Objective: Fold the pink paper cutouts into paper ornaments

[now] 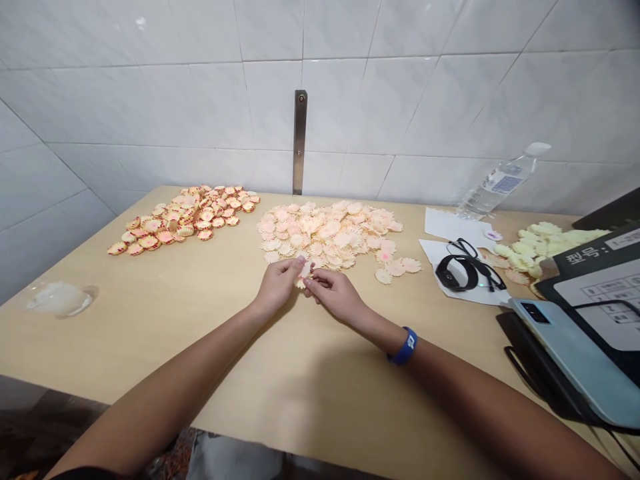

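My left hand point(278, 285) and my right hand point(334, 291) meet over the table in front of a loose pile of pale pink scalloped petal pieces point(330, 230). Pinched between the fingers of both is a small pale pink petal piece point(305, 270) with a yellowish, frilled lower edge. The fingers partly cover it. Farther left lies a heap of cupped pieces point(195, 217) with red-tipped edges.
A clear dish with white stuff point(60, 299) sits at the left. At the right are a tilted plastic bottle point(503, 181), white paper point(430, 253), a black wristband point(457, 272), pale green pieces point(545, 240), a light blue phone point(580, 353) and a dark box point(600, 267).
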The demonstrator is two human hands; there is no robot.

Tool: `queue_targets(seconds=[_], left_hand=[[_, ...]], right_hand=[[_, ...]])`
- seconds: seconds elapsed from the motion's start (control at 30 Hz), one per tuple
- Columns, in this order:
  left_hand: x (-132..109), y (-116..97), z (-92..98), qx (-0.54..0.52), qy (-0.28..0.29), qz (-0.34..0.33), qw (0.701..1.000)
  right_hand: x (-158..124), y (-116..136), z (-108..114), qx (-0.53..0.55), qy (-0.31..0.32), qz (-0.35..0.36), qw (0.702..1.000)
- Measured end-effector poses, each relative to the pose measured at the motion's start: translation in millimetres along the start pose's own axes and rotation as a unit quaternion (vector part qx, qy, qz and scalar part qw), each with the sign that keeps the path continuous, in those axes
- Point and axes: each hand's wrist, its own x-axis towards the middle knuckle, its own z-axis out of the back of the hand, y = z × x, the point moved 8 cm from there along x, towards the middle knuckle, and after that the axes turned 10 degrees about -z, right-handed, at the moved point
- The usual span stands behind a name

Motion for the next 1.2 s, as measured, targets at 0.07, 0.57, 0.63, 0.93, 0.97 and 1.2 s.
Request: queue_targets(seconds=[0.07,0.57,0.63,0.93,0.97,1.2], left_hand=[[2,-2,0.3,-0.004,0.006,-0.012,1.000],[7,-25,53.3,0.152,-0.160,-0.095,0.971],[14,-25,65.8,0.178,-0.171,-0.098,0.964],[12,-27,24.8,0.262,-0.001,-0.134,0.956],[9,-20,17.0,0.235,0.031,-0.097,0.967],[3,5,4.3,0.109,0.062,0.015,0.992]], right_hand=[[3,-4,1,0.025,0.002,-0.020,0.999],[0,-3,12,-0.041,-0.051,0.017,0.998],[1,-4,12,-0.033,-0.051,0.012,0.998],[4,-11,16,0.011,-0.076,-0.026,0.997],[4,-11,16,0.010,-0.077,-0.025,0.997],[2,-6,13,-0.016,-0.051,0.021,0.998]])
